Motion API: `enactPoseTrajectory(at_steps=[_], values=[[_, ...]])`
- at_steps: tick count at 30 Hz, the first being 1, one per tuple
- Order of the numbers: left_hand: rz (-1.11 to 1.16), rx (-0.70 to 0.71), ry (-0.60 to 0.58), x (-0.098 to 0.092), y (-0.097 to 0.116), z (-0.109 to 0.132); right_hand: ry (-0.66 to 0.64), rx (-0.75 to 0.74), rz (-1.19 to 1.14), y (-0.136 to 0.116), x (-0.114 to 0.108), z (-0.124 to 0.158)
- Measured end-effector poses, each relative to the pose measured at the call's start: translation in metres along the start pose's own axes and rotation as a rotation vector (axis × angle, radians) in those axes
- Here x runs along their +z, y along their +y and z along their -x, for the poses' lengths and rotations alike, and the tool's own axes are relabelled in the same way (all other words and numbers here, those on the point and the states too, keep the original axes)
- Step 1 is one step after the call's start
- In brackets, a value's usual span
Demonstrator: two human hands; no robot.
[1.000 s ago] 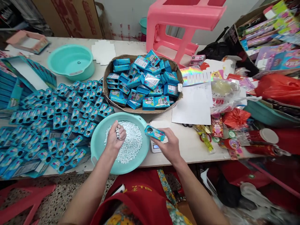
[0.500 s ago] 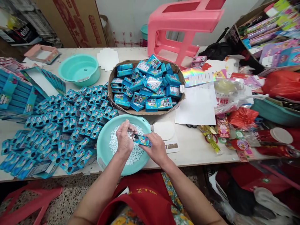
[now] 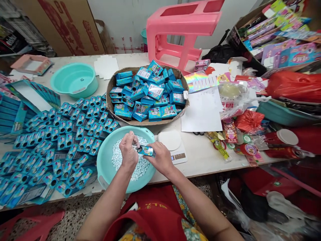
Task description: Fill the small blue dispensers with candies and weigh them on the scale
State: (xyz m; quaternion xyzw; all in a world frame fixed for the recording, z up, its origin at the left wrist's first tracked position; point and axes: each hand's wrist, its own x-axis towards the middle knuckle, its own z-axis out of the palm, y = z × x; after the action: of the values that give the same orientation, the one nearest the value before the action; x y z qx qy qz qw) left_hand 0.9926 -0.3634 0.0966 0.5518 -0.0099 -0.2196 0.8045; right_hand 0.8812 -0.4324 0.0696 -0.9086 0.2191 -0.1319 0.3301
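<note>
My left hand (image 3: 128,151) is closed in a loose fist over a teal basin (image 3: 105,157) full of small white tablets (image 3: 140,165), its fingertips at the open end of a small blue box (image 3: 145,151). My right hand (image 3: 162,159) grips that box from the right and holds it level above the basin. Whatever lies inside my left fist is hidden. Rows of the same blue boxes (image 3: 62,140) cover the table to the left. A round cardboard tray (image 3: 184,105) behind the basin holds a heap of blue boxes (image 3: 147,93).
A small white scale (image 3: 173,142) sits just right of the basin. An empty teal bowl (image 3: 75,79) stands at the back left, a pink stool (image 3: 180,30) at the back. White paper (image 3: 203,112), packets and red bags crowd the right side.
My right hand brought the blue box from over the scale to my left hand above the basin. My left hand lifted off the tablets to meet the box's open end.
</note>
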Motion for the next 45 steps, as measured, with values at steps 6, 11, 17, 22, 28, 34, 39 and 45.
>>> enactPoseTrajectory(at_steps=[6,11,17,22,28,34,39,45], values=[[0.099,-0.135,-0.060,0.000,0.006,-0.007,0.016,-0.008,-0.054,0.007,0.000,-0.003],[0.070,-0.093,-0.042,0.001,0.005,-0.007,0.001,-0.011,-0.065,0.008,0.001,-0.005],[0.031,-0.104,-0.002,-0.003,0.000,-0.009,-0.012,-0.004,-0.069,0.005,0.003,-0.006],[0.045,-0.126,0.001,-0.003,0.002,-0.009,-0.030,0.005,-0.087,0.005,0.009,-0.005],[-0.138,-0.166,-0.059,-0.042,0.003,-0.019,0.049,0.094,-0.308,0.011,-0.016,0.006],[-0.892,0.013,-0.195,-0.082,-0.006,-0.049,0.358,0.315,-0.353,0.072,-0.050,0.025],[-0.973,0.361,-0.337,-0.006,-0.021,-0.094,0.404,0.382,-0.270,0.135,-0.028,0.019],[-1.396,0.723,-0.379,0.064,-0.048,-0.169,0.436,0.348,-0.268,0.147,-0.018,0.020]])
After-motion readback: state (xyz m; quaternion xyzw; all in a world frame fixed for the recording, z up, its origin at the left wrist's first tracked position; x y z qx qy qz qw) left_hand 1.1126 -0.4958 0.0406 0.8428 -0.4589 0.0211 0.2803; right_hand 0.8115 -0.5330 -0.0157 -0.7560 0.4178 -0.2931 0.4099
